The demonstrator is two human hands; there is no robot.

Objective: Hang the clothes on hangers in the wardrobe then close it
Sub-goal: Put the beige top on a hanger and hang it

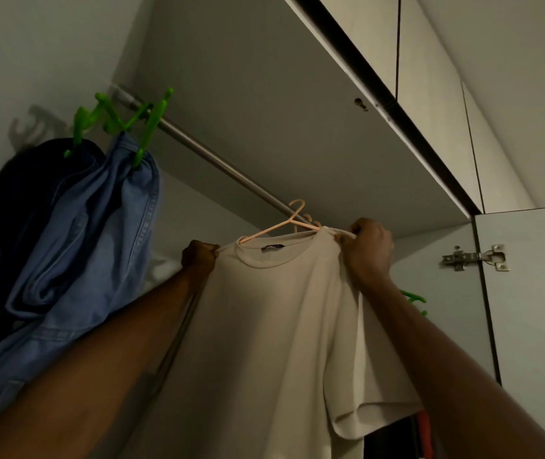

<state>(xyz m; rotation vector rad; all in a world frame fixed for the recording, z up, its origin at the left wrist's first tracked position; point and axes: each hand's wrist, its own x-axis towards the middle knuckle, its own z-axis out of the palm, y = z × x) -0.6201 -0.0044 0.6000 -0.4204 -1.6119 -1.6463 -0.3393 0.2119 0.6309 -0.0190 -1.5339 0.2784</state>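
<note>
The beige T-shirt (274,313) is pinched at both shoulders by the left hand (199,256) and right hand (371,250) on the pink hanger (277,226); settling it squarely is judged next

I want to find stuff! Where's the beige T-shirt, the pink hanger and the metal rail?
Beige T-shirt (277,313): head view, on its chest.
Thin pink plastic hanger (266,230): head view, on its sloping left arm.
Round metal rail (204,152): head view, on the bare middle stretch.

My left hand (199,256) and right hand (371,248) pinch the beige cotton T-shirt's (274,326) shoulders — left of it, denim jeans (99,233) hang from the steel rail (211,159).
</note>
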